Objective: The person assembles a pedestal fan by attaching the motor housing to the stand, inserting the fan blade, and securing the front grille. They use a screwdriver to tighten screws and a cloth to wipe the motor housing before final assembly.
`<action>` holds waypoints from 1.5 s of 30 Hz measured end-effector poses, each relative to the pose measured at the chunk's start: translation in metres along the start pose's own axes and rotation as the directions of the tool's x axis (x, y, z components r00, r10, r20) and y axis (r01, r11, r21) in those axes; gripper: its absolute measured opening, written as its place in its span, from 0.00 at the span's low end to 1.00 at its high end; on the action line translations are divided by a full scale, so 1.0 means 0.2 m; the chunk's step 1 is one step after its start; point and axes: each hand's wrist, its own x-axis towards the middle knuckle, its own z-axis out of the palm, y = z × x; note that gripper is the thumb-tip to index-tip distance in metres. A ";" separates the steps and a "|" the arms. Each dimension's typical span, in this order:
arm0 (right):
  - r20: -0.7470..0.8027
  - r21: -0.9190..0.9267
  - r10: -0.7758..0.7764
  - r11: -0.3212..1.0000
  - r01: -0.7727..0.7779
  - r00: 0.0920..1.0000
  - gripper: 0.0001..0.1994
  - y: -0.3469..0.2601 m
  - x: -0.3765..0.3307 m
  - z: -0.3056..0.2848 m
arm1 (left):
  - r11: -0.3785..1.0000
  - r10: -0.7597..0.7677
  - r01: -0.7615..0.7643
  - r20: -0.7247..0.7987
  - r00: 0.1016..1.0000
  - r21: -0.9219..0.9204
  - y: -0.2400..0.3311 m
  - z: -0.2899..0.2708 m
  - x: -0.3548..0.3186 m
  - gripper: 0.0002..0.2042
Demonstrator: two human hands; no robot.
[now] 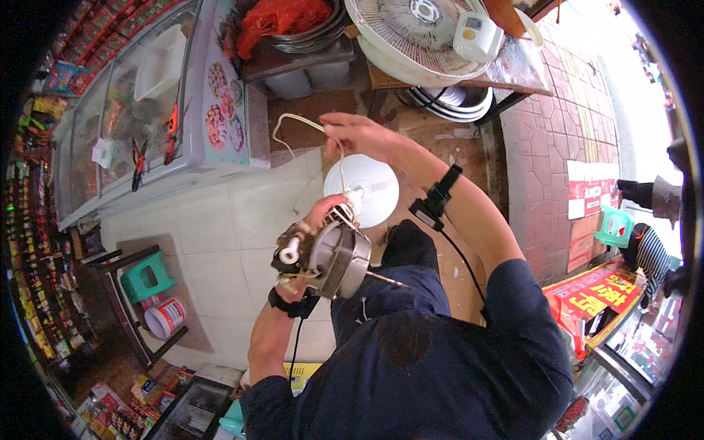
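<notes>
An electric fan motor (341, 260) with a bare metal shaft sits in front of my body. My left hand (320, 214) wraps around its back part, fingers by the white neck; much of the palm is hidden behind the motor. Beneath it, a white round fan base (378, 194) stands on the tiled floor. Beyond the base, my right hand (356, 137) is closed at the fingertips on a cream power cord (297, 117). The cord loops out to the left and also hangs down toward the motor's neck.
A glass-topped freezer (213, 158) at left carries red-handled pliers (139, 165) and another red-handled tool (171, 136). Ahead, a low table (532, 73) bears a fan grille (392, 33). Green stools (149, 277) stand left and far right. Snack shelves line the left edge.
</notes>
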 end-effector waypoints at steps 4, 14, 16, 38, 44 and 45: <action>0.002 0.017 0.113 0.993 -0.113 0.994 0.18 0.07 0.05 -0.16 | 0.994 -0.111 0.112 0.036 0.993 -0.010 -0.48 0.04 0.12 0.26; 0.144 -0.043 0.220 0.975 -0.216 0.965 0.12 0.24 0.54 -0.39 | 0.999 -0.037 0.034 -0.253 0.967 -0.016 -1.00 0.18 0.36 0.22; 0.156 -0.105 0.214 0.974 -0.200 0.964 0.11 0.20 0.62 -0.35 | 0.985 0.058 -0.007 -0.296 0.953 0.171 -0.97 0.20 0.42 0.21; 0.550 -0.626 0.531 0.773 -0.103 0.645 0.16 -0.30 0.68 0.47 | 0.890 0.029 0.130 -0.339 0.940 0.438 -0.65 0.40 0.36 0.20; 0.632 -0.547 0.515 0.826 -0.138 0.579 0.10 -0.35 0.68 0.51 | 0.851 0.079 0.044 -0.212 0.974 0.523 -0.62 0.42 0.38 0.28; 0.622 -0.626 0.587 0.770 -0.121 0.519 0.11 -0.37 0.69 0.51 | 0.846 0.096 0.026 -0.200 0.975 0.533 -0.61 0.42 0.38 0.32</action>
